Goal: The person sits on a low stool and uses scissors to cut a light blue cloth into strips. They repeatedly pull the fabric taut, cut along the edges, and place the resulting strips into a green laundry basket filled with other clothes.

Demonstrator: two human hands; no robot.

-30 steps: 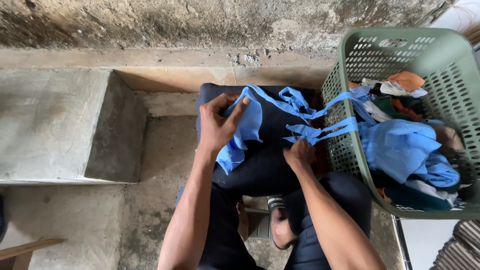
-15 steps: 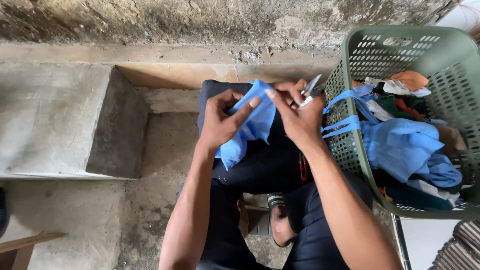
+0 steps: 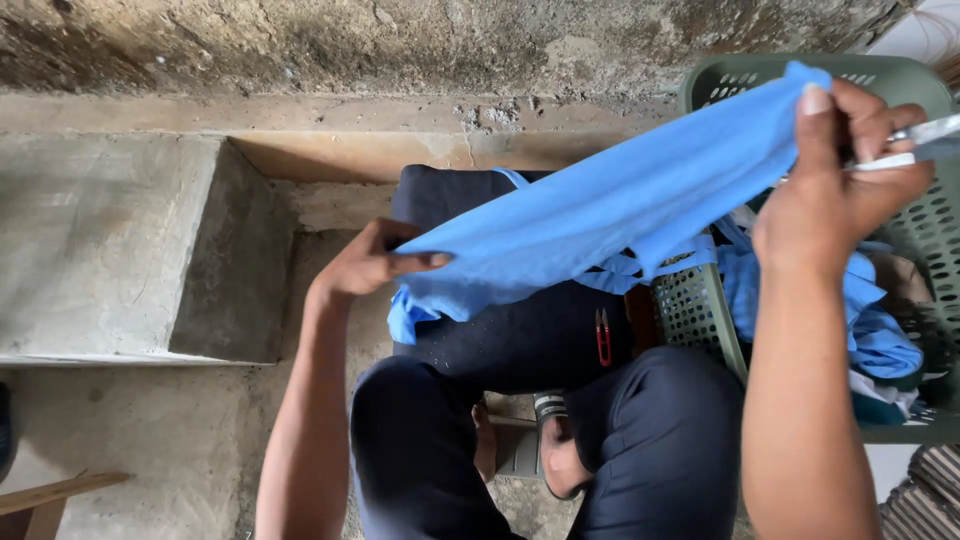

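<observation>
A blue cloth [image 3: 600,215] is stretched taut between both hands above a dark cushion-like surface [image 3: 520,335]. My left hand [image 3: 372,262] pinches its lower left end. Raised at the upper right, my right hand [image 3: 850,175] grips the other end and also holds a thin metal tool [image 3: 925,140], whose kind I cannot tell. Blue straps of the cloth hang down toward a green plastic basket [image 3: 700,310]. Small red snips [image 3: 604,336] lie on the dark surface.
The basket at the right holds more blue and mixed clothes [image 3: 880,330]. A concrete block [image 3: 110,245] stands at the left, and a rough wall [image 3: 400,45] runs along the back. My knees in dark trousers [image 3: 660,440] and a sandalled foot [image 3: 550,455] are below.
My right hand has lifted up and to the right, pulling the bunched blue cloth out into a long taut band. The left hand stayed low at the cloth's left end.
</observation>
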